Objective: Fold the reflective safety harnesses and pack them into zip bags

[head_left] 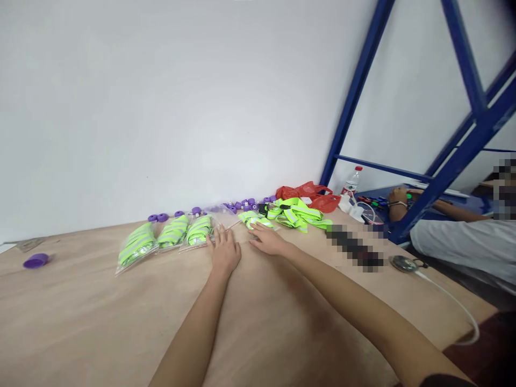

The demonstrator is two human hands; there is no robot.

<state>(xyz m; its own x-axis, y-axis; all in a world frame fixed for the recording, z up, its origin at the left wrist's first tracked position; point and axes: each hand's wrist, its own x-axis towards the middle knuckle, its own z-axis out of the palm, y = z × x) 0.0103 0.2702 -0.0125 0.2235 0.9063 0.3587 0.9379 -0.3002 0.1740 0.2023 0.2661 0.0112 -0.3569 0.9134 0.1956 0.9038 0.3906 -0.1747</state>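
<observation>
My left hand (224, 251) lies with its fingers stretched out at the right edge of a clear zip bag (199, 232) that has a coiled neon-yellow reflective strap in it. Two more such bags, a middle one (172, 232) and a left one (137, 246), stand in a row beside it. My right hand (267, 239), fingers extended, rests at a coiled reflective strap (253, 218) and partly covers its near side. Whether its fingertips press on the coil is hard to see. Loose reflective straps (300, 213) with a black buckle (263, 208) are heaped just beyond it.
Purple caps (162, 217) and small parts line the wall. A purple cup (35, 261) lies at the left. Red plastic bags (308, 194), a bottle (352, 181), a blurred-out dark object (355, 247) and a corded device (404, 263) are at the right. Blue framing (357, 88) separates another person's arm (459, 210).
</observation>
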